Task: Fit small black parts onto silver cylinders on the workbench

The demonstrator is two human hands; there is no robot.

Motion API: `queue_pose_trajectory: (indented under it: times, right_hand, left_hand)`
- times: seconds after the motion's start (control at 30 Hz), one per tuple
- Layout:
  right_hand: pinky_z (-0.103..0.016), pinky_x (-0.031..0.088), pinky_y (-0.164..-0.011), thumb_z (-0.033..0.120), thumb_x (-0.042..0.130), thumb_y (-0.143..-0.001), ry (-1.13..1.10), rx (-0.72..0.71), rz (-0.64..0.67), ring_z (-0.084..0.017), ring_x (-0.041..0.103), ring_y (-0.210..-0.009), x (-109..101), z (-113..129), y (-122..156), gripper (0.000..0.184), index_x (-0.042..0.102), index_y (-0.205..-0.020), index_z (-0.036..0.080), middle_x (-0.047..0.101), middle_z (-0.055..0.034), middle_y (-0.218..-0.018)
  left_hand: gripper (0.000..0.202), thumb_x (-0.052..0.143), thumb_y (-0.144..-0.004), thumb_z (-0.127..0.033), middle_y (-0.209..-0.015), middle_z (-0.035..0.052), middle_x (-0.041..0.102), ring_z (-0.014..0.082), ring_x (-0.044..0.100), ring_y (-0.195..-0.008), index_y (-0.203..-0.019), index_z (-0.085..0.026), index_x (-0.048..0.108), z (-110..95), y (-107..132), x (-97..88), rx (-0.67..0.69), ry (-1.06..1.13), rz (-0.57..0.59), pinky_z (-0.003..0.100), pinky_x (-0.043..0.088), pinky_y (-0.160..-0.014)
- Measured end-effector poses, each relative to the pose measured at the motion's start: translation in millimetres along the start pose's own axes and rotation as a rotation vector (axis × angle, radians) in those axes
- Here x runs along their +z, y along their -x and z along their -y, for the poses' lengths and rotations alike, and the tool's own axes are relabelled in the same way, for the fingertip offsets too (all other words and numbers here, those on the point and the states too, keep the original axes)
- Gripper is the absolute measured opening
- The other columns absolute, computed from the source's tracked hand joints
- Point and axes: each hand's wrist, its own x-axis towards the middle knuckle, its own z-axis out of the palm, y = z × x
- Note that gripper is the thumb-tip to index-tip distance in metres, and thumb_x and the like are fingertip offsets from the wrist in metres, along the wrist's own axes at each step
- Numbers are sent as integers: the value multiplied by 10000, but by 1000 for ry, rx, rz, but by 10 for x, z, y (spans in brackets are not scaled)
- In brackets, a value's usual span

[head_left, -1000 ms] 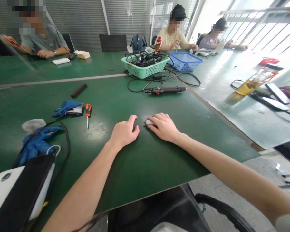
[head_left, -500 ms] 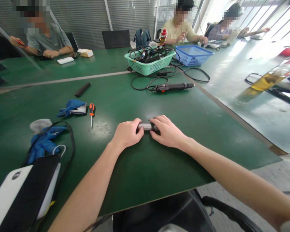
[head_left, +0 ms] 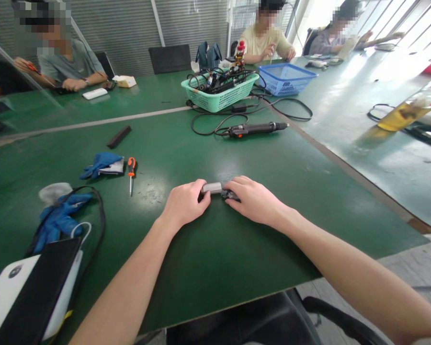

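My left hand (head_left: 185,203) is closed around the left end of a short silver-grey metal cylinder (head_left: 212,188) just above the green table. My right hand (head_left: 254,197) grips a dark piece (head_left: 231,195) at the cylinder's right end; fingers hide most of it. The two parts meet at a slight angle, and I cannot tell whether they are joined. Left of my hands lies a screwdriver (head_left: 131,168) with an orange and black handle. Beyond them rests a black electric screwdriver (head_left: 253,130) with its cable.
Blue gloves (head_left: 102,165) and a white device with a black phone-like slab (head_left: 39,287) lie to the left. A dark bar (head_left: 119,136) is farther back. Behind stand a green basket (head_left: 219,100) of tools and a blue basket (head_left: 285,86). Several people sit across the table.
The cylinder and the dark piece, in line before, now sit at a slight angle, with the right-hand part lower. The whole view has shifted slightly.
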Motion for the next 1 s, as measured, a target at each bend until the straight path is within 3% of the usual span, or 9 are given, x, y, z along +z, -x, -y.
queue_pose_trajectory:
  times: [0.13, 0.47, 0.77, 1.0]
  right_hand:
    - [-359, 492, -872, 307, 646, -925, -13, 11, 7, -263, 611, -1041, 7, 42, 4, 232, 637, -1122, 184, 670, -96, -1074]
    - [-356, 493, -857, 380, 655, -902, 49, 47, 6, -270, 617, -1038, -29, 38, 25, 304, 643, -1144, 195, 675, -94, -1059]
    - [-376, 503, -911, 271, 601, -937, -89, -160, 11, -251, 615, -1042, 12, 23, 25, 230, 665, -1147, 201, 669, -97, -1075]
    - [-405, 508, -950, 254, 589, -949, -134, -229, -13, -259, 610, -1082, 36, 46, 27, 233, 670, -1158, 190, 674, -108, -1123]
  left_hand:
    - [247, 456, -974, -334, -1048, 51, 726, 220, 689, -854, -1153, -226, 587, -6, -9, 12, 8, 15, -10, 305, 464, -679]
    - [287, 416, -1020, -393, -1084, 54, 725, 238, 700, -919, -1202, -224, 559, -12, -8, 36, -17, -1, -1, 306, 475, -702]
    - [406, 492, -969, -434, -996, 78, 741, 263, 712, -877, -1310, -214, 513, -28, 3, 2, -41, -5, 17, 311, 489, -715]
    - [395, 483, -939, -343, -928, 63, 739, 237, 705, -772, -1307, -206, 527, -5, 20, 1, -36, 12, -11, 305, 480, -672]
